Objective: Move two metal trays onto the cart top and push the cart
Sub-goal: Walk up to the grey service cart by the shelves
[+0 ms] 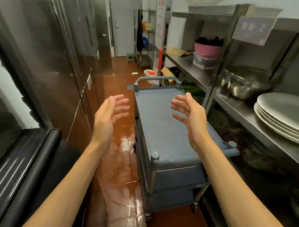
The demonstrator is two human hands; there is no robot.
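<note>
A grey-blue plastic cart (162,125) stands in the narrow aisle in front of me, its flat top bare, with a handle at the far end and lower shelves beneath. My left hand (108,114) hovers above the floor just left of the cart, fingers spread, palm turned inward. My right hand (189,112) hangs over the cart top's right side, fingers apart, palm facing left. Neither hand touches anything. Metal trays or pans (242,84) lie on the steel shelf to the right of the cart.
Steel fridge doors (43,52) line the left wall. A steel shelf rack (218,79) on the right carries white plates (284,115), a pink bowl (207,49) and boxes. The orange tiled floor (122,164) looks wet. A door and a small stool stand at the aisle's far end.
</note>
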